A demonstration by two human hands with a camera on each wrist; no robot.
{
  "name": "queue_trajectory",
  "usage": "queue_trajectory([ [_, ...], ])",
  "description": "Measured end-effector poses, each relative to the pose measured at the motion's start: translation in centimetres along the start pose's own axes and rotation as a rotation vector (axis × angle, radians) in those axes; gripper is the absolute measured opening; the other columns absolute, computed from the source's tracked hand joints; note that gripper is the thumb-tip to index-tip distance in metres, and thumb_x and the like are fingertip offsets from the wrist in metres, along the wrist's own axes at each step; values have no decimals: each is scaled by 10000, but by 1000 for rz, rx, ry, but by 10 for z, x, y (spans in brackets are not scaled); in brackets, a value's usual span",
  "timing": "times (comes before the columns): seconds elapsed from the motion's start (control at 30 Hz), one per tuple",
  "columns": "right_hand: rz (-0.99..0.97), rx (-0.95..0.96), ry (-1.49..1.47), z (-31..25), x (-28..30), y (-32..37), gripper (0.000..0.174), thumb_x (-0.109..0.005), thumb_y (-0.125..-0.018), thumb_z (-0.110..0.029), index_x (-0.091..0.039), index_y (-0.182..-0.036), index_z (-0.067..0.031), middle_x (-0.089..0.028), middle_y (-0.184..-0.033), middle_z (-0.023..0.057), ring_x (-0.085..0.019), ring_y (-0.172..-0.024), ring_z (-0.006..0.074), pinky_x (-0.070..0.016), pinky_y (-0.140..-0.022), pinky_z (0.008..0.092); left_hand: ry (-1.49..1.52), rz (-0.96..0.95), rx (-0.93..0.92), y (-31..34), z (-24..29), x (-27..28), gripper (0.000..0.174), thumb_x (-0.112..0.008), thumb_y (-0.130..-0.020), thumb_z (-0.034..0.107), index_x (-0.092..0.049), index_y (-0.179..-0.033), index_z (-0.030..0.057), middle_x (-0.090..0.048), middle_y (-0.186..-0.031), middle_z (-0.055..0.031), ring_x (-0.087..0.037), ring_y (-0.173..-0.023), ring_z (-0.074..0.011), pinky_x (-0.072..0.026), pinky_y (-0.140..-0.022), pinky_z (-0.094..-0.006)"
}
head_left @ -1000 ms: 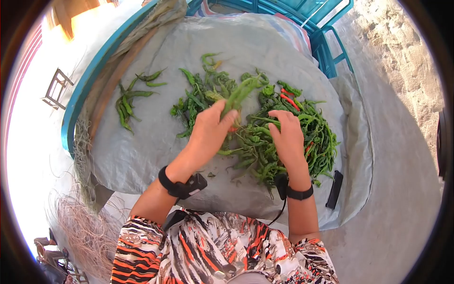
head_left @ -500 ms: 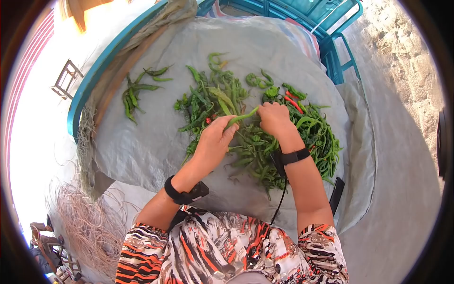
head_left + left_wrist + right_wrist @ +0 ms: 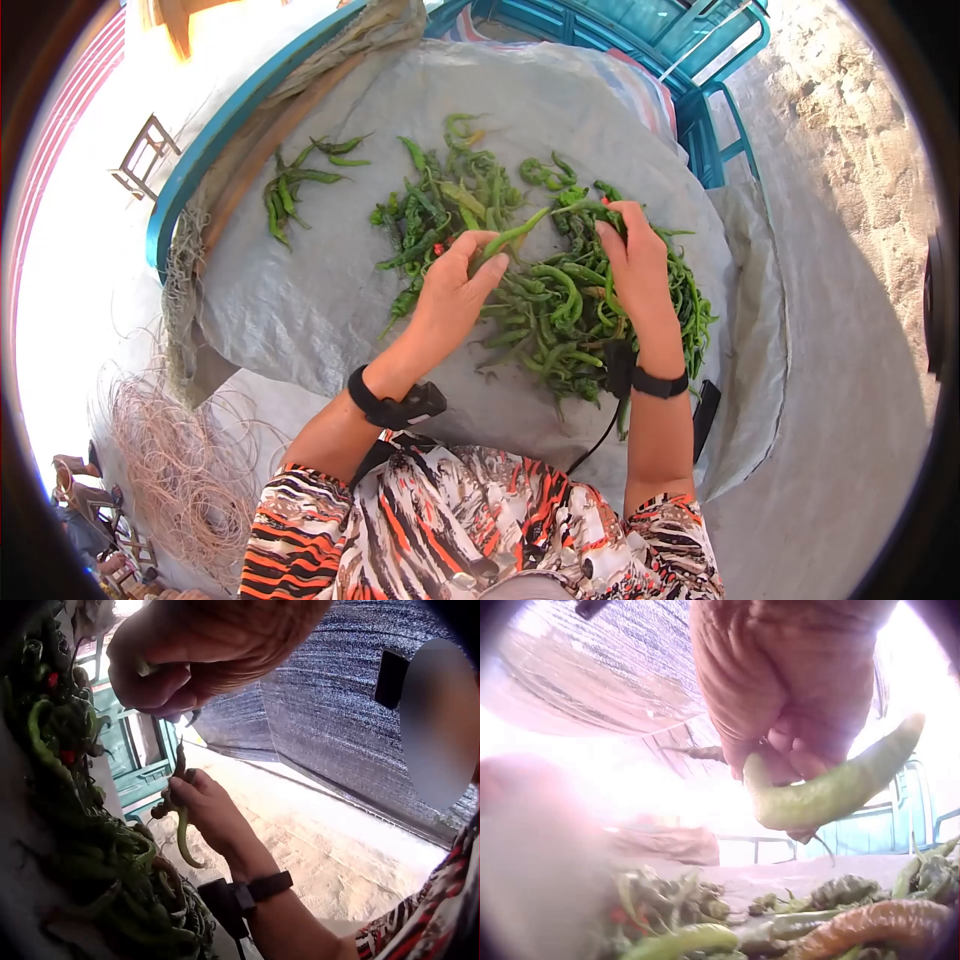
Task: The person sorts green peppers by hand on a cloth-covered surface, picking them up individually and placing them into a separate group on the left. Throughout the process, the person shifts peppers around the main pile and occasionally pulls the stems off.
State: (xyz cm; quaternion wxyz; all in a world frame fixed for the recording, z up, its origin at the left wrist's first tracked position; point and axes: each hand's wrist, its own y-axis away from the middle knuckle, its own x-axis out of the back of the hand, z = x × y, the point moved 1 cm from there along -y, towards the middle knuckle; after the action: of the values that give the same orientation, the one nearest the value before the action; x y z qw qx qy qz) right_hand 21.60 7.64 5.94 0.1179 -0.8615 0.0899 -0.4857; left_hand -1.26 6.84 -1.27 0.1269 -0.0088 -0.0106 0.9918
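In the head view my left hand (image 3: 448, 298) pinches a long green pepper (image 3: 520, 230) between thumb and fingers, its tip towards the upper right. My right hand (image 3: 640, 272) is over the right-hand pile (image 3: 575, 310). The left wrist view shows this right hand (image 3: 217, 814) holding a curved green pepper (image 3: 185, 841) and a darker, shrivelled one (image 3: 180, 761) at its fingertips. Close up in the right wrist view, the thick green pepper (image 3: 832, 796) hangs under the right hand (image 3: 787, 690). The two hands are apart.
Left of centre lies another pepper pile (image 3: 410, 215), with a small group (image 3: 285, 190) farther left on the grey sheet (image 3: 290, 310). A black object (image 3: 706, 415) sits by the right forearm. Teal rails (image 3: 735, 130) stand behind; a coil of thin strands (image 3: 190, 460) is at lower left.
My right hand has moved right from beside the left hand's pepper tip, its thumb and fingers now spread wider apart. The left hand keeps its pepper and has shifted little since half a second ago.
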Motion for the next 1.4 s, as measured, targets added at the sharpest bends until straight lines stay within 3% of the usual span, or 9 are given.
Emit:
queue_trajectory([
  [0.23, -294, -23, -226, -29, -9, 49, 212, -621, -955, -156, -561, -1102, -15, -594, -806, 176, -594, -724, 279, -464, -674, 375, 273, -103, 45, -4, 31, -21, 285, -646, -981, 242, -617, -1172, 32, -569, -816, 33, -470, -726, -44, -382, -625, -220],
  [0.3, -303, -52, -292, -31, -11, 59, 208, -618, -960, -168, -570, -1098, -21, -598, -803, 147, -586, -724, 231, -465, -669, 362, 259, -156, 102, -5, 23, -23, 255, -639, -997, 269, -640, -1171, 83, -532, -733, 86, -365, -561, 6, -276, -490, -181],
  [0.5, -123, -402, -868, -11, -8, 65, 228, -534, -1045, -269, -595, -1137, -70, -679, -956, 28, -453, -642, 55, -413, -609, 208, 302, -19, 33, -16, 24, -8, 194, -588, -1027, 272, -640, -1092, 97, -569, -720, 59, -378, -514, -2, -286, -468, -173],
  [0.77, 193, -539, -1242, 16, -21, 67, 214, -564, -1040, -237, -601, -1147, -56, -653, -981, 56, -513, -689, 70, -443, -621, 232, 213, 272, -135, -31, 29, 14, 329, -677, -961, 185, -616, -1254, 48, -577, -805, 31, -458, -577, -28, -372, -538, -197],
  [0.87, 133, -509, -1291, 7, -25, 66, 206, -558, -1041, -230, -602, -1138, -53, -658, -976, 60, -537, -712, 76, -451, -627, 241, -134, 44, -87, -17, 33, 3, 482, -752, -873, 180, -578, -1299, 35, -617, -879, -36, -585, -784, -148, -493, -719, -302],
  [0.93, 67, -497, -1322, 0, -29, 67, 213, -557, -1041, -238, -603, -1143, -56, -665, -989, 61, -536, -701, 80, -458, -630, 241, -268, -65, -400, -6, 24, -19, 433, -735, -867, 181, -606, -1260, 52, -667, -955, -106, -655, -856, -269, -517, -771, -375],
  [1.03, -23, -482, -1366, 0, -35, 67, 218, -555, -1039, -240, -603, -1151, -59, -671, -1002, 61, -553, -705, 83, -471, -636, 241, -341, -254, -381, 4, 11, -36, 349, -697, -891, 204, -640, -1201, 54, -676, -1056, -173, -659, -974, -367, -522, -807, -424],
  [1.23, 64, -551, -1366, 5, -32, 63, 234, -570, -1026, -240, -591, -1185, -70, -664, -1104, 62, -597, -769, 83, -505, -684, 239, -433, -322, -96, -5, 27, -19, 385, -665, -929, 152, -602, -1280, 8, -686, -1073, -171, -669, -971, -280, -512, -853, -345],
  [1.4, -11, -434, -1033, 8, 5, 38, 247, -587, -1004, -208, -586, -1207, -68, -659, -1123, 48, -598, -800, 87, -496, -704, 245, -412, -23, -233, -46, 17, 2, 389, -638, -964, 175, -583, -1301, -10, -680, -1105, -164, -642, -947, -266, -498, -856, -322],
])
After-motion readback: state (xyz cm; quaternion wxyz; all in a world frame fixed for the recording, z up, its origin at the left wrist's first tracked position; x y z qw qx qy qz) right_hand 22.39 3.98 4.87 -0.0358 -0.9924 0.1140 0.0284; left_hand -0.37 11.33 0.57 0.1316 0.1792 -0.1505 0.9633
